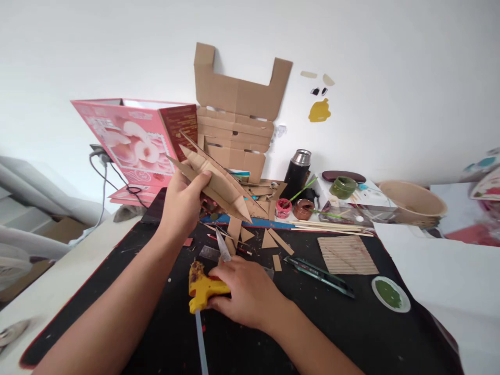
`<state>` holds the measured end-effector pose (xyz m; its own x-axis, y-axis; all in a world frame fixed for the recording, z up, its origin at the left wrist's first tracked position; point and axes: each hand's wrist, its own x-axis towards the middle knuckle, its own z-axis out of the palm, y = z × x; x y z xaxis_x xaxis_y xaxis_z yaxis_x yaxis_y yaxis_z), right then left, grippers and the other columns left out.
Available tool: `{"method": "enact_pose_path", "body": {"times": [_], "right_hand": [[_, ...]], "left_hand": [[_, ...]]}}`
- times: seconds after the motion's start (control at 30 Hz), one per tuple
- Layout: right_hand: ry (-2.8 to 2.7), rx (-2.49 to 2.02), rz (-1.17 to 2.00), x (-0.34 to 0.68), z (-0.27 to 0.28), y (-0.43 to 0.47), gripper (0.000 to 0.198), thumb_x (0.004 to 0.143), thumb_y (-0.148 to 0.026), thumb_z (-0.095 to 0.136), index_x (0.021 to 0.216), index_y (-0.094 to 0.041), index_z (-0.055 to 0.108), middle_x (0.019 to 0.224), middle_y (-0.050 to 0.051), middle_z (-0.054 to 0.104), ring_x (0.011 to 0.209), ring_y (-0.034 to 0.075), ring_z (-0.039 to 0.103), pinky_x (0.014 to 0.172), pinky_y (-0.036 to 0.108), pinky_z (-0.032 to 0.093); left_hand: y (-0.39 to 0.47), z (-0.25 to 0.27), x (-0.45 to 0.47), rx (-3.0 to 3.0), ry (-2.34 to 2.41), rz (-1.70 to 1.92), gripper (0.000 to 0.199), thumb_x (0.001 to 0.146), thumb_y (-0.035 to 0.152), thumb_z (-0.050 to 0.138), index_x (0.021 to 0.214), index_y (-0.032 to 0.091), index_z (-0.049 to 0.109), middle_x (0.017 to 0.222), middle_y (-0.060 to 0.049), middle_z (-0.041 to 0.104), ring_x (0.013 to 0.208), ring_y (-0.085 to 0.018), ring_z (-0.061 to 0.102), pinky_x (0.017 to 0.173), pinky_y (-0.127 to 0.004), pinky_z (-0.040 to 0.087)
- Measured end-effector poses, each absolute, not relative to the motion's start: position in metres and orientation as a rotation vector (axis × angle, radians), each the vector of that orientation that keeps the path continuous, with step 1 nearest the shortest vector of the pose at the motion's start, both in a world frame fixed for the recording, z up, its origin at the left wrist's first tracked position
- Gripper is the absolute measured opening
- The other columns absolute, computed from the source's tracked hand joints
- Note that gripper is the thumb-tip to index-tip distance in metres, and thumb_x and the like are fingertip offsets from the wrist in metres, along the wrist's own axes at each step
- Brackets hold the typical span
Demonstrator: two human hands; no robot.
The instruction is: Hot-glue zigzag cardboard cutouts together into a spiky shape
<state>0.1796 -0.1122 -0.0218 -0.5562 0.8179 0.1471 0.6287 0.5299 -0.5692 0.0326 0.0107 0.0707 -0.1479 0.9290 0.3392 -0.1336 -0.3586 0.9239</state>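
Observation:
My left hand [185, 200] is raised above the left part of the black mat, its thumb and fingers pinching a folded cardboard piece [221, 192]. That piece has pointed ends and upright sides, rather like a small boat. Lower down, my right hand [248, 289] is closed around a yellow glue gun [203, 291] over the mat. A pale glue stick [200, 341] sticks out of it toward me. Just beyond my right fingers is a grey pointed piece [223, 246], its lower end hidden. Small cardboard scraps [269, 239] lie past it.
On the black mat [300, 333] are a green utility knife [320, 276], a corrugated square [347, 254] and a lid with green paint [390, 294]. Behind stand a black thermos [297, 174], paint jars [283, 208] and a pink box [136, 140]. Thin sticks [332, 227] lie along the back.

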Motion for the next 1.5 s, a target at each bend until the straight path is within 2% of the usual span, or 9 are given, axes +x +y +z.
{"method": "enact_pose_path", "body": {"times": [0.13,0.33,0.47,0.6,0.77,0.93,1.13,1.33,1.5], "right_hand": [[-2.296,-1.154,0.705,0.183,-0.021,-0.111,0.041,0.088,-0.049,0.087,0.115,-0.02,0.078,0.107,0.009,0.082,0.101,0.027,0.073,0.085,0.035,0.052],[-1.817,-1.149,0.939,0.19,-0.016,-0.105,0.027,0.093,-0.046,0.081,0.109,-0.024,0.081,0.086,0.001,0.08,0.077,0.019,0.07,0.076,0.03,0.05],[-1.396,-1.087,1.087,0.2,-0.013,-0.097,0.037,0.096,-0.054,0.073,0.115,-0.021,0.077,0.087,0.002,0.076,0.076,0.018,0.069,0.071,0.029,0.05],[-1.184,-0.978,1.189,0.206,-0.012,-0.089,0.058,0.09,-0.065,0.075,0.126,-0.021,0.07,0.091,0.005,0.075,0.08,0.02,0.071,0.069,0.03,0.054],[-1.133,-0.958,1.199,0.209,-0.01,-0.081,0.063,0.087,-0.081,0.066,0.095,-0.018,0.074,0.082,0.007,0.074,0.071,0.02,0.069,0.059,0.028,0.05],[-1.022,-0.922,1.15,0.216,-0.006,-0.078,0.059,0.086,-0.074,0.071,0.11,-0.021,0.074,0.086,0.007,0.077,0.064,0.019,0.067,0.056,0.029,0.048],[-1.015,-0.96,1.126,0.218,-0.006,-0.078,0.053,0.085,-0.073,0.072,0.095,-0.021,0.072,0.081,0.006,0.076,0.061,0.019,0.067,0.056,0.03,0.05],[-0.916,-0.932,1.134,0.225,-0.005,-0.074,0.053,0.087,-0.074,0.07,0.083,-0.022,0.066,0.066,0.003,0.069,0.057,0.018,0.065,0.053,0.028,0.047],[-0.792,-0.902,1.097,0.236,-0.002,-0.071,0.053,0.085,-0.074,0.073,0.08,-0.023,0.059,0.061,0.0,0.065,0.052,0.016,0.06,0.051,0.027,0.044]], "left_hand": [[0.013,0.066,0.042,1.081,0.892,1.49,0.014,0.078,0.022,0.075,0.086,0.02,0.062,0.063,0.003,0.061,0.044,-0.011,0.055,0.04,-0.021,0.046],[0.012,0.06,0.047,0.91,0.891,1.348,0.021,0.074,0.015,0.077,0.093,0.014,0.066,0.074,-0.001,0.072,0.052,-0.013,0.065,0.046,-0.022,0.057],[0.007,0.058,0.055,0.827,0.884,1.295,0.015,0.08,0.011,0.072,0.094,0.013,0.068,0.075,-0.002,0.075,0.055,-0.014,0.069,0.046,-0.021,0.059],[-0.002,0.057,0.068,0.776,0.901,1.292,0.012,0.08,0.007,0.073,0.089,0.014,0.067,0.074,-0.003,0.074,0.054,-0.014,0.069,0.047,-0.022,0.061],[-0.014,0.054,0.08,0.797,0.88,1.237,0.012,0.081,0.007,0.075,0.09,0.012,0.071,0.08,-0.005,0.076,0.061,-0.015,0.072,0.053,-0.023,0.064],[-0.023,0.052,0.088,0.793,0.878,1.187,0.012,0.081,0.006,0.075,0.089,0.014,0.072,0.08,-0.005,0.076,0.062,-0.014,0.071,0.057,-0.023,0.065],[-0.028,0.052,0.092,0.757,0.891,1.154,0.007,0.082,0.005,0.073,0.085,0.012,0.074,0.078,-0.007,0.077,0.064,-0.016,0.072,0.056,-0.023,0.064],[-0.033,0.046,0.093,0.828,0.852,1.027,0.009,0.081,0.018,0.082,0.08,0.012,0.075,0.078,-0.011,0.078,0.064,-0.018,0.073,0.061,-0.026,0.064],[-0.024,0.048,0.085,0.966,0.733,1.11,0.046,0.083,0.057,0.084,0.109,0.02,0.076,0.113,-0.012,0.08,0.103,-0.029,0.077,0.079,-0.036,0.065]]}}
